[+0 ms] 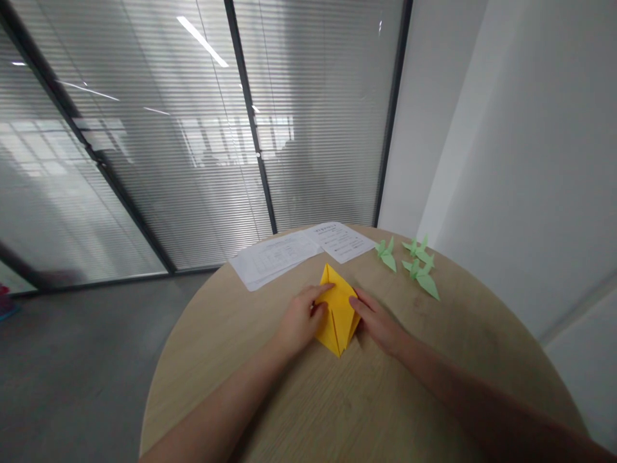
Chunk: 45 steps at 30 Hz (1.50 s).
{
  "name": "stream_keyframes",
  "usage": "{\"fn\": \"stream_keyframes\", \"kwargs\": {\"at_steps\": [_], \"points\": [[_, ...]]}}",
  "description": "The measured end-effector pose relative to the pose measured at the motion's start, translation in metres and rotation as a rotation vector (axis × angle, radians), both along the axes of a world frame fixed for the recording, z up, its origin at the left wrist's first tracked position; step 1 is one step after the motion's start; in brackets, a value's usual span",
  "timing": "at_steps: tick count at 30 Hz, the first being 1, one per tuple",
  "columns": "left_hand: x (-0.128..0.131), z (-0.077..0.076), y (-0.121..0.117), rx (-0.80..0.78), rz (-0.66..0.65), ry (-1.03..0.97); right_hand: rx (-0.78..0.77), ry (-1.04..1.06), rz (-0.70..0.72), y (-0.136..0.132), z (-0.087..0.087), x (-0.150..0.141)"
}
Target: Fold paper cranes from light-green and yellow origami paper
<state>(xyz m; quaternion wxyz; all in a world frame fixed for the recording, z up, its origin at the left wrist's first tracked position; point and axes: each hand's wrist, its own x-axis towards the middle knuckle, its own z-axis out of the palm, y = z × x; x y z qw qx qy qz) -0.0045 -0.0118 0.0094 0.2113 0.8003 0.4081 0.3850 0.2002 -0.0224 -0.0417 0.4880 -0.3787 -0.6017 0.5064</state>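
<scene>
The left hand (299,319) has a finger laid on the yellow paper (341,302) and its thumb at the edge; the right hand (378,319) pinches the other side; the paper is folded, just above the round table (216,360) or on it, hard to tell which; white sheets (279,256) lie past it; three green paper birds (424,280) sit near the sheets, on the right.

Round, pale wood-grained table (463,328) on smooth grey floor (96,360). Behind it, dark-framed glass panels (332,83) with horizontal blinds (318,186) and bright light reflections (202,42). To the right, plain white wall (544,161).
</scene>
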Motion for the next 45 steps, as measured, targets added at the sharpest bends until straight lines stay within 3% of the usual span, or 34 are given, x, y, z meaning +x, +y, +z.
{"fn": "stream_keyframes", "kwargs": {"at_steps": [5,11,15,19,23,27,32,35,40,45], "points": [[0.001,0.002,-0.005,0.022,-0.033,0.043,-0.038,0.051,0.013,-0.004,0.009,-0.006],[0.001,-0.001,-0.006,-0.029,0.011,-0.003,-0.034,-0.069,0.018,-0.013,0.014,-0.011],[0.002,0.003,-0.005,-0.117,0.064,-0.043,0.086,-0.249,0.021,-0.019,0.023,-0.01],[-0.001,0.013,-0.004,-0.09,0.078,0.088,0.206,-0.462,-0.039,-0.018,0.023,-0.007],[-0.007,0.026,-0.005,-0.061,0.098,0.171,0.254,-0.485,-0.054,-0.015,0.019,-0.007],[-0.008,0.033,-0.008,-0.11,0.053,0.113,0.27,-0.521,-0.064,-0.014,0.017,-0.007],[-0.004,0.03,-0.009,-0.076,-0.03,0.026,0.275,-0.567,-0.097,-0.018,0.021,-0.008],[-0.003,0.026,-0.008,-0.056,-0.021,-0.015,0.222,-0.489,-0.068,-0.021,0.023,-0.009],[-0.002,0.022,-0.007,-0.123,0.095,-0.152,0.054,-0.097,0.049,-0.018,0.014,-0.012],[0.0,0.017,-0.004,-0.185,0.138,-0.301,-0.071,-0.024,0.041,-0.011,-0.001,-0.01]]}}
